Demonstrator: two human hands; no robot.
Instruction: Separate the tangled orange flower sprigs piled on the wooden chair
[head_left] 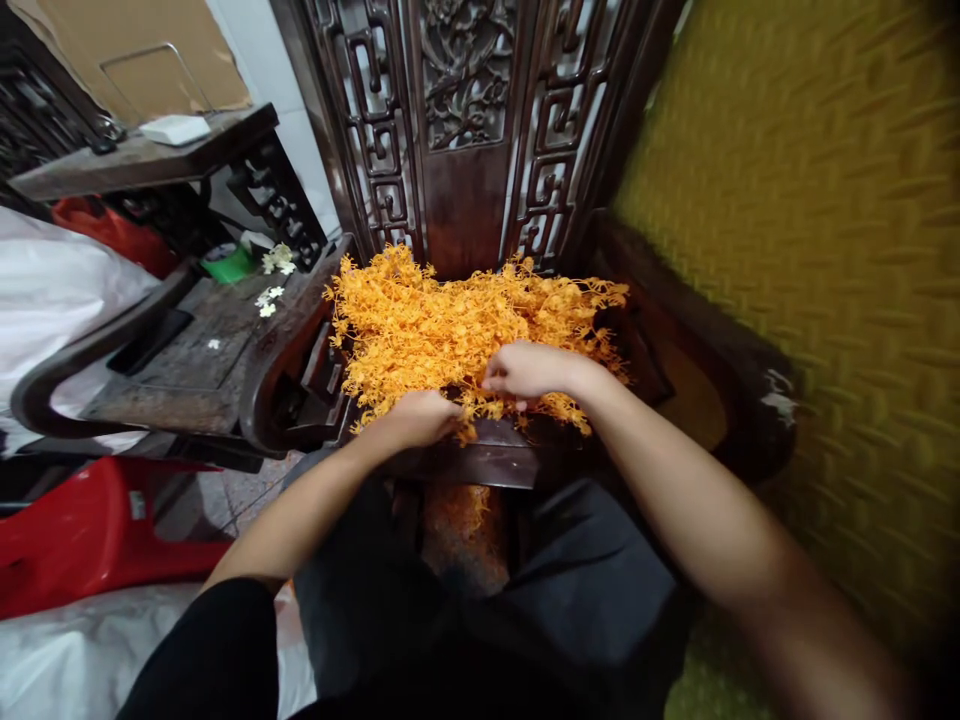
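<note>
A big heap of orange plastic flower sprigs [442,325] covers the seat of a dark carved wooden chair [465,215]. At the heap's front edge my left hand [420,416] is closed, its fingertips pinching a small orange sprig [469,428]. My right hand [529,370] reaches over the heap from the right, with its thumb and fingers curled together on the orange sprigs a little beyond the left fingertips. Exactly which stem each hand grips is partly hidden by the fingers.
Left of me stands another wooden chair [187,370] with green tape [229,262] and pale flower pieces [268,298]. A red plastic stool [82,535] and white sacks [67,310] lie beyond my left arm. A yellow textured surface [825,250] rises at right.
</note>
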